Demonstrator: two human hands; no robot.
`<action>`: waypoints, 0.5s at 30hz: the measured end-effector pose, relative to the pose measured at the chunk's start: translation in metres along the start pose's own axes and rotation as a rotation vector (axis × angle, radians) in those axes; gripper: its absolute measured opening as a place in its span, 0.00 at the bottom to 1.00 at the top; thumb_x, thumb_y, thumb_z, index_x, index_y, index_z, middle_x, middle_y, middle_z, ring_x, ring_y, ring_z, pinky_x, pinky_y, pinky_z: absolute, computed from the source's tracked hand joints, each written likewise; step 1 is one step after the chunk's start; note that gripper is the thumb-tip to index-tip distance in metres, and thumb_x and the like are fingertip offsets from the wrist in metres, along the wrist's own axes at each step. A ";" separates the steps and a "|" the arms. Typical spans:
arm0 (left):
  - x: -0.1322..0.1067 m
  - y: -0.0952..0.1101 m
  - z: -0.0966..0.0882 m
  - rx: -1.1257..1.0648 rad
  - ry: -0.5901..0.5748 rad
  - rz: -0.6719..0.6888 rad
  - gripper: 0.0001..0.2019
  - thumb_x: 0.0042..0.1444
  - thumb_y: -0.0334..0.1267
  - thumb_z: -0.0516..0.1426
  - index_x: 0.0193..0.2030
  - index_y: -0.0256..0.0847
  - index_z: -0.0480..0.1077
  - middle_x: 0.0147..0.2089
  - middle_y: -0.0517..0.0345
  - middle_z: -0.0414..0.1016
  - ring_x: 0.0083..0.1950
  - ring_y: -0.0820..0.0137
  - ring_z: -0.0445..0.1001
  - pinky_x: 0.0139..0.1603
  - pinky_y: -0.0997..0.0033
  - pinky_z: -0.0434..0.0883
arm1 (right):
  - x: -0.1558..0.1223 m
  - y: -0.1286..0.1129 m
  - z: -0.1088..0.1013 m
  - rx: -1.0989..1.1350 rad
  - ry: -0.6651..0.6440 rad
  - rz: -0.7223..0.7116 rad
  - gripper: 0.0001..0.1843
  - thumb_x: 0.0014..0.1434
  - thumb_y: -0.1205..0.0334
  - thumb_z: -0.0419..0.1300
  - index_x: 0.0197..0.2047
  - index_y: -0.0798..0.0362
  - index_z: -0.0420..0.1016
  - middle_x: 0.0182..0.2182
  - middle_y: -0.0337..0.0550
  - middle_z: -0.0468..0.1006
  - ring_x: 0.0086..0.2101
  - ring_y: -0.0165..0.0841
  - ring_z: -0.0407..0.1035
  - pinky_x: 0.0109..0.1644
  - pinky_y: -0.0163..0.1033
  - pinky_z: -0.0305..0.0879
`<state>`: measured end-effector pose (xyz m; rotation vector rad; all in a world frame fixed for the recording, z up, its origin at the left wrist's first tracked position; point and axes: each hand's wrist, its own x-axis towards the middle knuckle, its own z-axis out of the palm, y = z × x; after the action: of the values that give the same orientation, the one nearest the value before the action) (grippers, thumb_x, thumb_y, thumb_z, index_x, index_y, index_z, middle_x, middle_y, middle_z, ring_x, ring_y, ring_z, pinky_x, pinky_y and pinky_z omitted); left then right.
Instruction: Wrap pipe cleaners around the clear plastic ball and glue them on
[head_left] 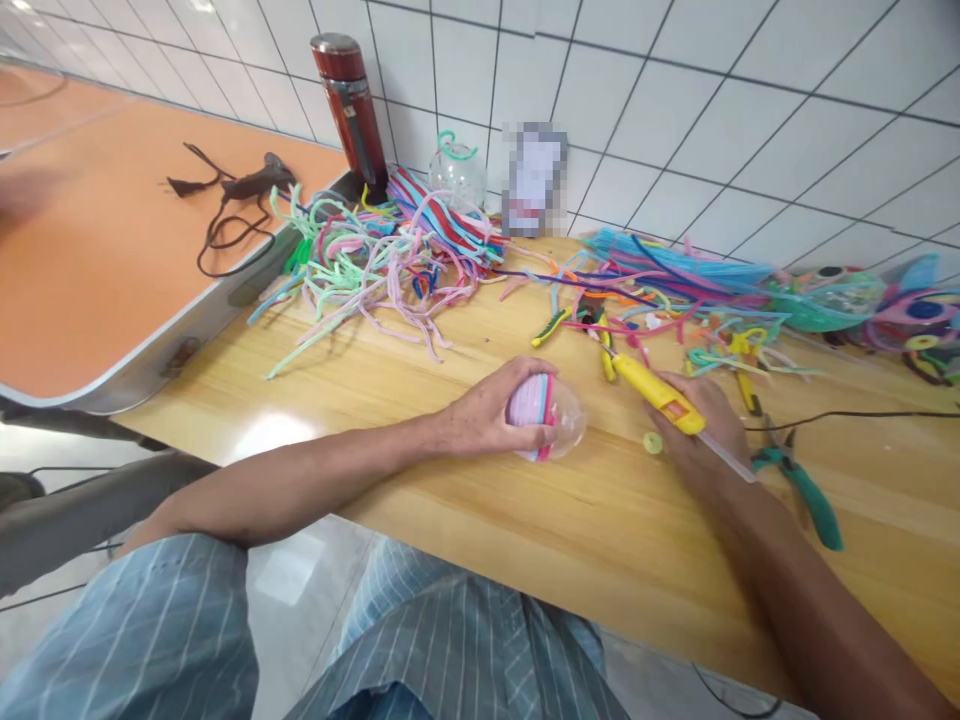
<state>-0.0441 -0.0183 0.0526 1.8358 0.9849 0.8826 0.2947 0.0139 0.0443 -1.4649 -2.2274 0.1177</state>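
My left hand (491,410) is wrapped around a rounded transparent plastic piece (568,420) lying on its side just over the table. Lilac, blue and pink pipe cleaners (531,402) circle the part nearest my palm. To the right, my right hand (709,415) grips a yellow hot glue gun (652,388), its nozzle pointing up and left. A translucent glue stick (727,457) sticks out of the gun's back end. Between my hands lies a small pale yellow-green disc (653,442). Green-handled pliers (806,485) rest right of my right wrist.
Heaped pipe cleaners (375,265) spread along the back, with more blue bundles (675,262) at right. Yellow-handled cutters (577,325), a red thermos (352,115), a phone (534,180), a transparent jar (457,175) and decorated plastic pieces (840,298) stand near the tiled wall. A black cord (862,414) crosses right.
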 end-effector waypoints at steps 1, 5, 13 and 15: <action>0.000 0.001 0.000 -0.005 0.001 -0.013 0.34 0.55 0.53 0.67 0.64 0.42 0.67 0.62 0.46 0.75 0.60 0.55 0.77 0.67 0.51 0.76 | -0.002 0.012 0.002 -0.002 -0.025 -0.015 0.24 0.69 0.51 0.57 0.62 0.50 0.78 0.48 0.55 0.83 0.51 0.51 0.77 0.58 0.57 0.73; 0.002 0.007 0.001 -0.016 0.007 -0.098 0.35 0.55 0.55 0.67 0.64 0.41 0.67 0.59 0.48 0.76 0.58 0.56 0.78 0.63 0.53 0.77 | -0.008 0.042 0.012 -0.061 -0.075 -0.061 0.27 0.67 0.53 0.58 0.67 0.49 0.76 0.46 0.56 0.83 0.49 0.55 0.76 0.57 0.60 0.72; 0.009 0.016 0.002 0.000 -0.004 -0.144 0.34 0.55 0.54 0.68 0.64 0.43 0.67 0.58 0.51 0.77 0.57 0.59 0.77 0.63 0.54 0.76 | -0.009 0.070 0.019 -0.033 0.016 0.017 0.29 0.68 0.55 0.55 0.69 0.49 0.73 0.48 0.53 0.82 0.50 0.51 0.76 0.56 0.57 0.73; 0.015 0.019 0.005 0.008 -0.011 -0.133 0.33 0.55 0.53 0.68 0.63 0.43 0.68 0.58 0.51 0.77 0.56 0.59 0.77 0.63 0.54 0.76 | -0.010 0.077 0.014 -0.011 0.071 0.056 0.28 0.68 0.53 0.57 0.69 0.49 0.73 0.51 0.55 0.82 0.53 0.52 0.75 0.59 0.58 0.72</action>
<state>-0.0277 -0.0131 0.0710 1.7577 1.0912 0.7889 0.3568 0.0406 0.0043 -1.5138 -2.1348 0.0697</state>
